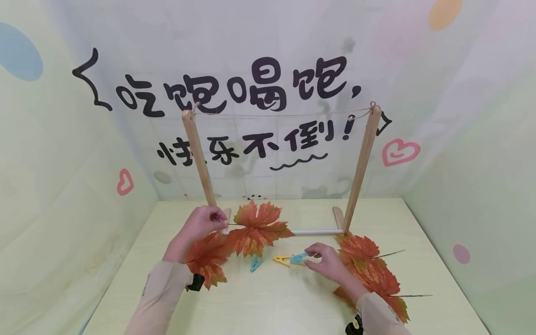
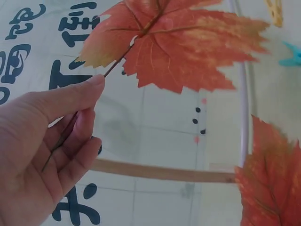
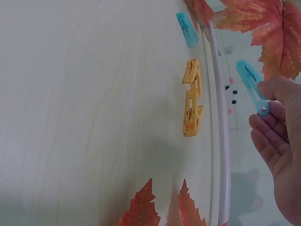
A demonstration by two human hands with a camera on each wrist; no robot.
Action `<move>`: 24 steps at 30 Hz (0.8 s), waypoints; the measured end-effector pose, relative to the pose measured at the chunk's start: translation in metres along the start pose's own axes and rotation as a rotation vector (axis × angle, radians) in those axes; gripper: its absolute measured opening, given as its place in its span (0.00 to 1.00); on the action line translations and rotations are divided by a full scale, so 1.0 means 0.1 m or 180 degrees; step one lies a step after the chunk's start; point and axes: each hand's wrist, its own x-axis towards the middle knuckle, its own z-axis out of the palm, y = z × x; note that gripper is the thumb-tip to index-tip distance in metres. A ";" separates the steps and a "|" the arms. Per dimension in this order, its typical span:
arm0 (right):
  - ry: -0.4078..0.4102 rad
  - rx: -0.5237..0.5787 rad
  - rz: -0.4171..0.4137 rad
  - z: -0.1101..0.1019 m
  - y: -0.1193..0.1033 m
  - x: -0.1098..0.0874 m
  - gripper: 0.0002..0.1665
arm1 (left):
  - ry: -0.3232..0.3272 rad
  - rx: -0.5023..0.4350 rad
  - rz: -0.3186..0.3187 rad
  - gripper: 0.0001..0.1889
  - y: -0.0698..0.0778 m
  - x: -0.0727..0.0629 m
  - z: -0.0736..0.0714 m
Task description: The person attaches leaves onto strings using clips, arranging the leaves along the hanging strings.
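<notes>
My left hand (image 1: 206,222) pinches the thin dark stem of an orange-red artificial maple leaf (image 1: 259,228). In the left wrist view the stem runs between thumb and fingers, and the held leaf (image 2: 183,42) spreads above them. My right hand (image 1: 328,263) pinches a blue clothespin (image 3: 253,87) between thumb and finger, raised over the table. Another blue clothespin (image 1: 256,264) lies on the table, between the hands. Yellow clothespins (image 3: 192,110) lie end to end there, partly behind the right hand's clothespin in the head view.
A wooden frame has a left post (image 1: 200,158), a right post (image 1: 362,167), a string (image 1: 276,114) between their tops and a white rod (image 1: 318,231) low down. More maple leaves (image 1: 209,260) lie by the left forearm, and others (image 1: 372,274) beside the right.
</notes>
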 end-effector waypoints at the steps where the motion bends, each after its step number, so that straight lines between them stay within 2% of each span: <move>1: 0.0000 -0.0014 0.0012 -0.01 -0.01 0.00 0.13 | 0.0007 -0.0032 0.0005 0.03 0.03 0.02 0.00; 6: -0.0027 -0.0039 0.0032 -0.02 -0.03 0.01 0.13 | 0.0040 -0.0149 -0.0020 0.09 0.17 0.08 -0.03; 12: -0.0051 -0.0063 0.0112 -0.02 -0.03 0.01 0.13 | -0.0019 -0.0266 -0.0099 0.15 0.22 0.11 -0.05; 24: -0.0030 0.0017 0.0084 -0.02 -0.05 0.02 0.13 | 0.0043 -0.0966 -0.0241 0.12 0.25 0.14 -0.01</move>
